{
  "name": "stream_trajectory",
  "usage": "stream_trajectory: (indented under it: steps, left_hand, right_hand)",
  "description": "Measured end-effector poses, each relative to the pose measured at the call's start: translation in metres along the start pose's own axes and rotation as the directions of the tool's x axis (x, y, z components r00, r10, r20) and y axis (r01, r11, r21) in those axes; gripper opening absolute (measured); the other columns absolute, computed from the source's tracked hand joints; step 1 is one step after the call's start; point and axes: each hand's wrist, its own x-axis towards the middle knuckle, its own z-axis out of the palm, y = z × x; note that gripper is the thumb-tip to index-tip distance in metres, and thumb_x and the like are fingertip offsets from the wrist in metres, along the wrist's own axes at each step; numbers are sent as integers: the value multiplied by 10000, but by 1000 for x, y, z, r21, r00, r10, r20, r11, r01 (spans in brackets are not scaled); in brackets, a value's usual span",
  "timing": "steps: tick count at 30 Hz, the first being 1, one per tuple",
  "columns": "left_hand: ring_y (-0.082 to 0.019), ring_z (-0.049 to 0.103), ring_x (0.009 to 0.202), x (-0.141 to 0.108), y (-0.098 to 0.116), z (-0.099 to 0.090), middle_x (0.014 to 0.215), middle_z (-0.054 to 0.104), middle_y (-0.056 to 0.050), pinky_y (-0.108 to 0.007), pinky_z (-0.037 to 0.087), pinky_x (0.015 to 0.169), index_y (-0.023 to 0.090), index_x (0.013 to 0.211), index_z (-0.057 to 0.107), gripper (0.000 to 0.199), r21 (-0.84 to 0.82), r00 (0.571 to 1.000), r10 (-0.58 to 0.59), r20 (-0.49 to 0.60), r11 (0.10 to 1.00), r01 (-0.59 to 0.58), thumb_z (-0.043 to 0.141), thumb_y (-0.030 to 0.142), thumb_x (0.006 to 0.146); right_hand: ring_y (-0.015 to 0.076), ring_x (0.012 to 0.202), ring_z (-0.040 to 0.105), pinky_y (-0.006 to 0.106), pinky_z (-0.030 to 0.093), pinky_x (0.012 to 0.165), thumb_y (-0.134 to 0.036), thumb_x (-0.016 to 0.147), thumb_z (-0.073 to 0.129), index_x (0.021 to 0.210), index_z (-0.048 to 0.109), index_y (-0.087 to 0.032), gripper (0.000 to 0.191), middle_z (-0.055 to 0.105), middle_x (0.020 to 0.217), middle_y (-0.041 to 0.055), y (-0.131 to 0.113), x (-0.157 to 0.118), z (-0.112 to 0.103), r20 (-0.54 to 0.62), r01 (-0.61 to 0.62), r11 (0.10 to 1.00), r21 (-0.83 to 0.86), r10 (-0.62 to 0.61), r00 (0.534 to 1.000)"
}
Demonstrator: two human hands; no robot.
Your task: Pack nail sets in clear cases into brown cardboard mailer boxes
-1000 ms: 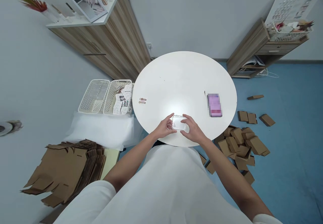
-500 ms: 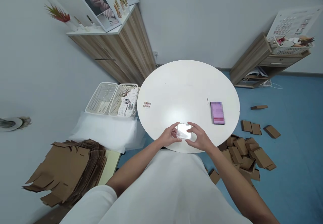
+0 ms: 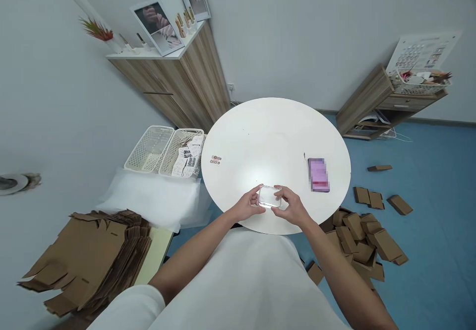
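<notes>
Between my two hands, above the near edge of the white round table [image 3: 275, 126], is a small clear rectangular case [image 3: 269, 197] with rounded corners. My left hand [image 3: 248, 205] grips its left side, thumb at the near edge and fingers at the far edge. On its right side my right hand [image 3: 292, 206] holds it the same way, one finger reaching over the top. Whether anything lies inside the case I cannot tell. A small card of press-on nails [image 3: 215, 160] lies at the table's left. On the right lies a purple box [image 3: 318, 175], its face blurred.
Two white baskets [image 3: 148, 149] stand left of the table, one holding nail cards [image 3: 186, 156]. Below them are translucent sheets [image 3: 148, 196] and a stack of flat cardboard [image 3: 85, 260]. Small brown boxes [image 3: 357, 235] are heaped on the floor at right. Wooden cabinets [image 3: 174, 82] stand behind.
The view has shifted slightly, so the room sits lower in the picture. My hands keep hold of the case, which shows less glare and looks a little tilted.
</notes>
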Motion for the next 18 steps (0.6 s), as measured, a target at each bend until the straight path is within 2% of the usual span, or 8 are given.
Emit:
stream_trajectory:
  steps: [5,8,10,12,15,18]
  left_hand:
    - [-84,519,728,1,-9,-3,937,521,-34,-282,422,704,276,1330,289,809,-15,998,-57,5,998,58,694,196,634]
    - [-67,503,681,0,-16,-4,868,524,-12,-279,414,721,256,1324,311,799,61,999,-41,-9,997,41,695,175,628]
    - [-59,494,654,1,-20,-5,848,528,-5,-281,416,724,253,1332,291,806,87,999,-49,-6,995,50,689,173,636]
    - [-59,494,651,1,-24,-5,849,533,-5,-284,420,729,258,1340,268,824,96,999,-49,-8,994,49,688,168,636]
    - [-64,500,664,3,-28,-6,857,534,-9,-290,424,733,261,1345,252,830,92,999,-33,-15,995,34,683,165,642]
    - [-72,512,692,3,-29,-6,873,528,-13,-292,425,735,260,1347,243,821,84,999,-29,-31,996,32,674,170,654]
  right_hand:
    - [181,865,569,334,460,745,-317,639,627,941,506,-221,339,540,1114,77,2,-4,-2,9,-117,992,52,117,993]
    - [157,714,588,309,461,642,-416,732,526,955,505,-232,290,590,974,39,3,0,-3,41,-245,967,62,243,969]
    - [148,644,595,297,452,605,-460,791,422,931,512,-231,283,594,864,16,6,5,-1,21,-317,945,88,316,949]
    - [134,595,594,297,452,608,-476,809,376,939,514,-227,313,588,834,10,11,10,3,-14,-365,922,125,370,929]
    - [111,551,574,302,461,623,-475,804,384,1046,490,-208,375,603,852,29,19,14,11,-32,-412,886,211,428,903]
    - [107,558,563,303,472,617,-469,805,381,1154,449,-191,451,615,876,51,25,12,18,-3,-443,851,283,463,886]
